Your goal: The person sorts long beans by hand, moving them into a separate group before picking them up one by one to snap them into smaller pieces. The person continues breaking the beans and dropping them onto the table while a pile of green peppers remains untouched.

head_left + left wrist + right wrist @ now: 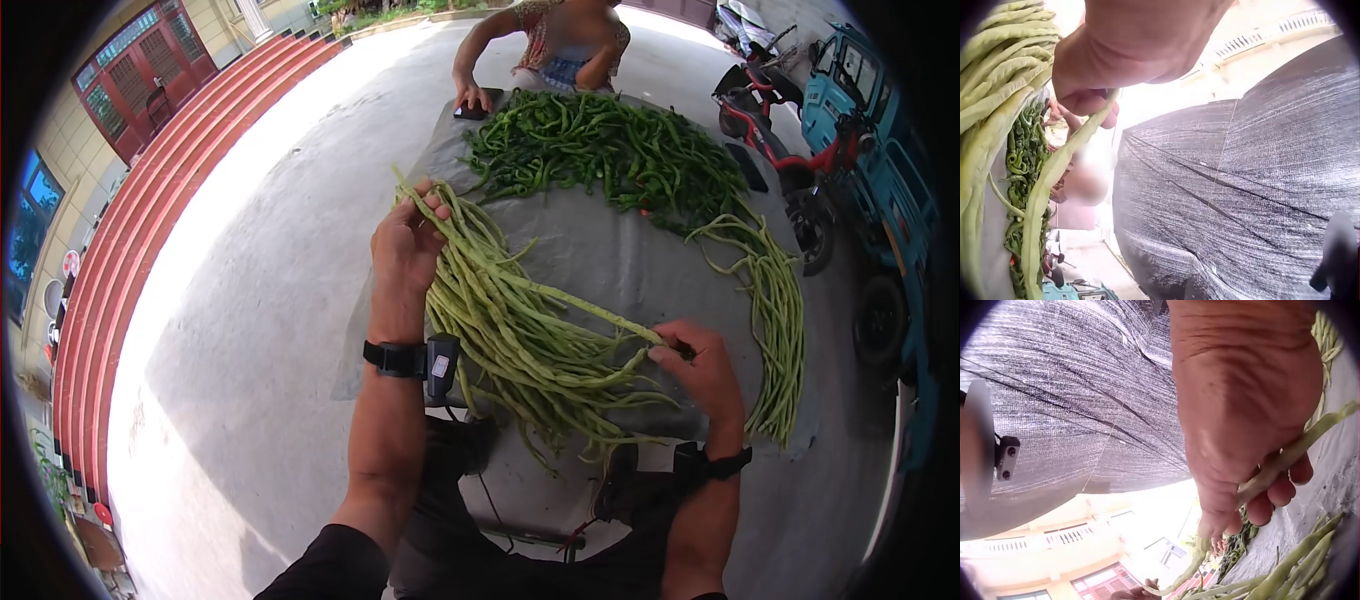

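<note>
A long pale-green yardlong bean stretches between the two hands over a big heap of similar beans. Its far end is pinched by my left hand, at the heap's upper left. Toward the near right, my right hand grips the other end, fingers curled. In the left wrist view the bean runs down from the fingertips of the left hand. From the right wrist, the bean crosses under the palm of the right hand, fingers wrapped round it.
Green peppers are piled across the far side of the grey-covered table. A smaller bunch of long beans lies along the right edge. Opposite sits another person, one hand on a dark object. A blue three-wheeler is parked right.
</note>
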`<action>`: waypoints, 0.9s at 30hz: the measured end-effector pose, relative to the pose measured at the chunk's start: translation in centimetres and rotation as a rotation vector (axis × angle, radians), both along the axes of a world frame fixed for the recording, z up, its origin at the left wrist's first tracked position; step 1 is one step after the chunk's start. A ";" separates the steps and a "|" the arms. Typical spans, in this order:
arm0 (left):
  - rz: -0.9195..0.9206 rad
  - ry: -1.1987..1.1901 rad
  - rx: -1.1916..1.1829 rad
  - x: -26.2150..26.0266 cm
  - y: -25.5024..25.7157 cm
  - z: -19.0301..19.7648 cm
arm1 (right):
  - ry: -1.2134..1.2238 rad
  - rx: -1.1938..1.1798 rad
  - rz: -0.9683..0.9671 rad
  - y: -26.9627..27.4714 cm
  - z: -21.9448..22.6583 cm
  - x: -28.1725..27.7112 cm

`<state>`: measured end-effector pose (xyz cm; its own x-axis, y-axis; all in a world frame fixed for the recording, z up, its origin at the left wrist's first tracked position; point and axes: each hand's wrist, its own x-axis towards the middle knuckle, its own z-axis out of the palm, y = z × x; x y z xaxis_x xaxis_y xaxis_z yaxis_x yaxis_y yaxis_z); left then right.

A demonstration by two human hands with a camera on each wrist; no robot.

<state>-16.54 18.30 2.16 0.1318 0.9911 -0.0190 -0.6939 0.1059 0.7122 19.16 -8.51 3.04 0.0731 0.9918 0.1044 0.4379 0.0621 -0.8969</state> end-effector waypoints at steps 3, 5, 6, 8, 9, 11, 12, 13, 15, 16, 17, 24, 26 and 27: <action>0.122 0.146 -0.044 0.5 -0.4 0.9 | -0.003 0.020 0.044 0.1 0.3 -0.9; 0.160 0.229 -0.041 0.8 -1.1 1.9 | 0.000 0.035 0.055 0.1 0.5 -1.2; 0.151 0.316 -0.002 0.8 -0.9 1.8 | 0.006 0.039 0.055 0.1 0.5 -1.3; 0.132 0.489 0.076 0.7 -0.1 1.4 | 0.000 0.055 0.057 0.1 0.5 -1.3; 0.154 0.529 0.126 0.9 0.4 1.0 | -0.013 0.068 0.060 0.1 0.3 -1.3; 0.198 0.608 0.226 1.3 1.2 0.0 | -0.026 0.082 0.064 0.0 0.4 -1.4; 0.226 0.695 0.256 1.3 1.4 -0.2 | -0.026 0.083 0.065 0.0 0.7 -1.7; 0.253 0.782 0.287 1.3 1.7 -0.3 | -0.025 0.083 0.066 -0.1 0.8 -1.8; 0.296 0.985 0.311 1.5 1.9 0.0 | -0.032 0.075 0.058 -0.1 0.7 -1.9; 0.312 1.102 0.304 1.6 1.8 0.4 | -0.035 0.070 0.054 -0.1 0.7 -1.9; 0.326 1.218 0.296 1.7 1.7 0.8 | -0.040 0.076 0.051 -0.1 0.6 -2.1; 0.584 1.435 0.472 3.1 0.8 1.2 | -0.035 0.076 0.057 0.3 0.5 -2.9; 0.599 1.494 0.492 3.2 1.0 1.0 | -0.038 0.062 0.057 0.3 0.6 -3.0; 0.568 1.527 0.496 3.1 1.3 0.8 | -0.038 0.052 0.055 0.3 0.7 -3.1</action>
